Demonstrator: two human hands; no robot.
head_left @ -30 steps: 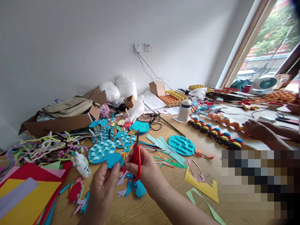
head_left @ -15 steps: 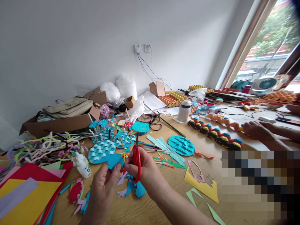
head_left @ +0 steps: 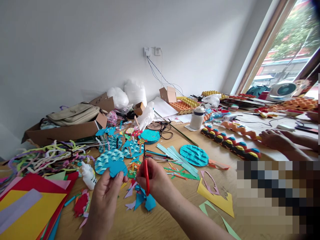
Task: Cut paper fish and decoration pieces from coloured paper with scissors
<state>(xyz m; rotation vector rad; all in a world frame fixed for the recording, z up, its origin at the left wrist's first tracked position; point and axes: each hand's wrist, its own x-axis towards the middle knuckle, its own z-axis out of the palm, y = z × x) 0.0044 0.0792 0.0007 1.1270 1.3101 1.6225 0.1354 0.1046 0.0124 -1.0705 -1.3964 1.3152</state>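
Note:
My left hand [head_left: 109, 190] pinches a small blue paper cutout [head_left: 117, 168] between thumb and fingers, holding it up above the table. To its right, my right hand [head_left: 156, 176] is closed round the red handles of a pair of scissors [head_left: 146, 176], whose narrow blades point up and away from me. The blades and the cutout are apart. Blue paper scraps [head_left: 145, 199] lie on the wood below my hands. Behind the cutout stand blue discs with wavy paper strips [head_left: 109, 159], some bearing small paper fish [head_left: 137, 133].
A white glue bottle [head_left: 88, 175] stands left of my hands, near coloured paper sheets [head_left: 32, 213] and fuzzy stems [head_left: 47, 156]. Right of centre lie a crinkled blue disc [head_left: 194, 155] and a yellow offcut [head_left: 215, 200]. Another person's hands [head_left: 277, 140] rest at the far right beside painted egg-carton strips [head_left: 231, 143].
My left hand has drawn the blue cutout a little to the left, away from my right hand. The scissors have turned slightly and stay in my right hand.

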